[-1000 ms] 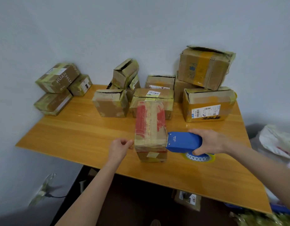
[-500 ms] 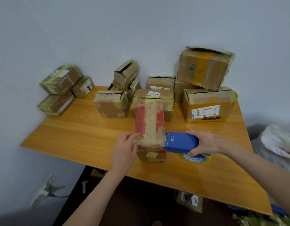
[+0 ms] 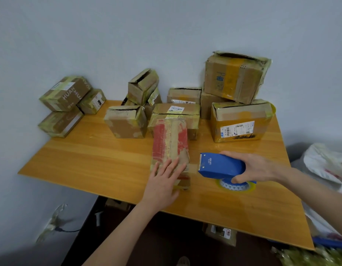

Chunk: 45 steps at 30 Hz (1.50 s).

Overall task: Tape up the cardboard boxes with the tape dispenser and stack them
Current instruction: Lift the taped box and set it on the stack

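Your left hand (image 3: 162, 181) presses flat on the red-taped cardboard box (image 3: 170, 139). Your right hand (image 3: 256, 167) grips the blue plastic tape dispenser (image 3: 220, 166) just beside it.

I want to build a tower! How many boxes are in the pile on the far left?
3: the HUAN box on top, a small box to its right, a flat box underneath. More may hide behind.

Left hand (image 3: 163, 182) flat, fingers straight; right hand (image 3: 256, 167) in a curled grip, forearms outstretched.
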### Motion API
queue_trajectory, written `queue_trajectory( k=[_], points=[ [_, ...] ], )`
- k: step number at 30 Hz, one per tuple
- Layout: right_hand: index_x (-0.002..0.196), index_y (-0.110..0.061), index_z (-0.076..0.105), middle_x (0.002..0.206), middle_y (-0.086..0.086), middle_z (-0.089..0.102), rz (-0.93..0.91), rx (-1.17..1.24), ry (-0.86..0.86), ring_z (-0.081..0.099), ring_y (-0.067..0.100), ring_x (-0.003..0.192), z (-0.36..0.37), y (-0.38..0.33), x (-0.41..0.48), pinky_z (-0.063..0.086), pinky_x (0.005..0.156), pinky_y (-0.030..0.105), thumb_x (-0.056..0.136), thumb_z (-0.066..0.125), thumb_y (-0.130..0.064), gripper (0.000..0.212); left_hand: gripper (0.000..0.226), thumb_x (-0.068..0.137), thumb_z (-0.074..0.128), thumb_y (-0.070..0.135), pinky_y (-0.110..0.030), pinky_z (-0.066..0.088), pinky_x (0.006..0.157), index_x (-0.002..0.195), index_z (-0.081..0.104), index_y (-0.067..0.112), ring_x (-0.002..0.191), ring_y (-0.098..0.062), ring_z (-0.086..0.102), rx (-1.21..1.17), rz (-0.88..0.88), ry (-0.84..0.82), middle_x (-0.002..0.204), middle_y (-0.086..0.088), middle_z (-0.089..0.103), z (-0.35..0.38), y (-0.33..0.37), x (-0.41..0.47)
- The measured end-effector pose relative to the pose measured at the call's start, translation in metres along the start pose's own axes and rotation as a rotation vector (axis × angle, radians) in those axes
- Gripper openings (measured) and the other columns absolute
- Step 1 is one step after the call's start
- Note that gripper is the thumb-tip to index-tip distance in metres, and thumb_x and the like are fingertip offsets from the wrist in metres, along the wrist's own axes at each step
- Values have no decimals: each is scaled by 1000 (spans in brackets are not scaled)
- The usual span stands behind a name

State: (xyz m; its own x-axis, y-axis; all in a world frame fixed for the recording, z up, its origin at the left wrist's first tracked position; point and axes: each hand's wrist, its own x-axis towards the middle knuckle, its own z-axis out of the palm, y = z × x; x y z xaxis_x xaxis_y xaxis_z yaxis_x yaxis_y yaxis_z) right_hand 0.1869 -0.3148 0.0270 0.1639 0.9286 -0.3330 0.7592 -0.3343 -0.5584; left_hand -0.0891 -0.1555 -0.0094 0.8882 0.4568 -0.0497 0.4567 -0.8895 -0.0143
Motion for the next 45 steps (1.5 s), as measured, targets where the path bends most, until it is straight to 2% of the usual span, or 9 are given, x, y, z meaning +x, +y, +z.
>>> queue_trajectory(
  k=[6,10,21,28,31,35,39,41,45],
  points=[
    [136,-59,16,117,-10,53,89,-160,-82,54,12,97,-1,-2,-3,51,81,29,78,71,-41,81,88,88,52,45,-59,-7,114,147,-13,45,147,-10,-11,2,-32,-23,159,16,-10,-1,0,1],
    [149,-47,15,104,-9,49,117,-288,-131,50,14,90,15,-23,19,45,68,28,81,66,-44,85,88,88,53,45,-59,-5,116,148,-13,45,147,-10,-10,8,-27,-30,160,16,-10,-1,-1,1],
    [147,-44,28,116,-8,47,162,-215,-234,49,18,99,2,-42,48,43,73,28,77,70,-44,82,88,89,51,48,-58,-8,115,146,-17,45,147,-11,-13,8,-31,-63,159,16,-15,-3,-1,2],
    [139,-43,39,101,-13,55,297,-381,-63,55,17,91,2,-28,42,49,68,30,70,65,-52,74,89,88,51,49,-59,-7,115,146,-16,45,147,-11,-11,0,-17,-46,159,16,-12,-3,-1,0],
    [128,-36,50,98,-7,62,385,49,88,61,16,87,7,-2,36,53,70,31,70,73,-41,62,89,86,53,49,-59,-5,114,148,-10,45,148,-12,-6,-24,-10,-32,160,15,-8,-2,-2,1],
    [131,-15,52,114,8,60,521,701,362,58,25,93,31,26,38,46,69,32,79,77,-25,59,83,84,41,59,-59,-4,113,148,-10,45,147,-11,-5,-34,0,-21,159,16,-6,4,-5,2],
    [138,-15,47,123,13,59,749,1079,392,60,36,104,60,55,46,50,93,53,73,80,-42,77,80,81,12,73,-55,-7,117,150,-10,37,143,-2,-13,-95,-52,-30,156,20,-7,1,-4,4],
    [142,-21,42,123,14,59,814,1136,343,61,39,105,69,71,54,51,92,56,67,76,-62,92,80,82,8,75,-49,-8,119,149,-7,35,143,2,-12,-174,-75,-11,156,21,-6,-2,-5,4],
    [142,-7,40,128,17,54,792,772,305,54,37,109,50,48,47,44,87,47,95,46,-55,67,73,90,26,65,-36,10,121,152,14,27,147,-7,2,-465,-218,151,159,12,2,-10,-19,-2]
  ],
)
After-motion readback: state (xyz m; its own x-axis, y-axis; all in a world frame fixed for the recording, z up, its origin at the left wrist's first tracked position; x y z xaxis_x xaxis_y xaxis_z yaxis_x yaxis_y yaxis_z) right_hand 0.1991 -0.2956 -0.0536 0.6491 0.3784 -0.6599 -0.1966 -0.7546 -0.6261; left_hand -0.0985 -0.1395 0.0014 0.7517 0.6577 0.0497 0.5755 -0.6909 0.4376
